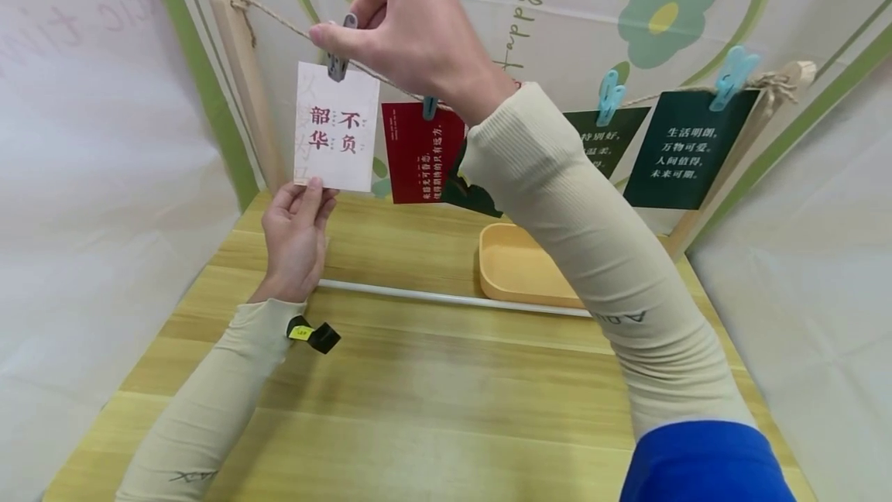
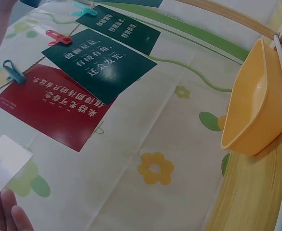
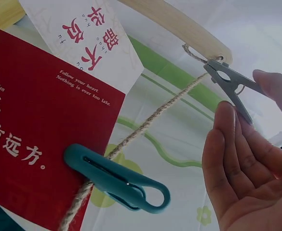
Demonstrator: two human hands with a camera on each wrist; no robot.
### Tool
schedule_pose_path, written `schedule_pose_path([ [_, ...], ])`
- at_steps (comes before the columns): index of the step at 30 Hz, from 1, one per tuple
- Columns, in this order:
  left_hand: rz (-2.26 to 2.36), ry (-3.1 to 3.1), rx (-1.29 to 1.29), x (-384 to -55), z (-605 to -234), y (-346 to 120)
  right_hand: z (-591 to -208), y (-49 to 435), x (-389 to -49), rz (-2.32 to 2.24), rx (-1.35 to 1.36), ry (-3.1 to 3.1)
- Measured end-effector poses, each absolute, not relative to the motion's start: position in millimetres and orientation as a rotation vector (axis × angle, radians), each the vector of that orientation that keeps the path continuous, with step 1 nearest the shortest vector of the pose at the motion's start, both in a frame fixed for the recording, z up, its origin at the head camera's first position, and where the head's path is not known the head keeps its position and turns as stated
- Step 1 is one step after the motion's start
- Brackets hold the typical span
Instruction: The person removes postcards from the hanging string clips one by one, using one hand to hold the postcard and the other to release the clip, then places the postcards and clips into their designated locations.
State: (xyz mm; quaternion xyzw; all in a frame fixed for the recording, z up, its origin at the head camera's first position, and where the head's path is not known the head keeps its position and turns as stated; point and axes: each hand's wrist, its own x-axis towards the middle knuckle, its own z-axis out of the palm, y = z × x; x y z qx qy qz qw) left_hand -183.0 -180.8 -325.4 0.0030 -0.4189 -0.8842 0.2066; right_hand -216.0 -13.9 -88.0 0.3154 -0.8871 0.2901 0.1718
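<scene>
My left hand (image 1: 296, 231) pinches a white card (image 1: 337, 157) with red characters at its bottom edge, thumb in front. The card stands upright against the left stretch of the twine (image 3: 155, 113). Above it, my right hand (image 1: 425, 29) pinches a grey clothespin (image 3: 230, 79) between thumb and fingers. In the head view the clothespin's lower end overlaps the card's top edge. To the right of the white card, a red card (image 1: 418, 165) hangs from the twine by a teal clip (image 3: 116, 178).
Green cards (image 1: 686, 149) hang further right on blue clips (image 1: 735, 76). The twine runs between two wooden posts (image 1: 244, 84). On the wooden table (image 1: 432, 401) are a yellow tray (image 1: 491, 262) and a white rod (image 1: 418, 295). Behind hangs a patterned cloth (image 1: 557, 29).
</scene>
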Motion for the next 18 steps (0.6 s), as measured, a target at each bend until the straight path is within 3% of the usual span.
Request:
schedule_pose_path([
  [18,-2.495,-1.166,0.060,-185,-330,-182,-104,2,-210,0.803,0.843,-2.587],
])
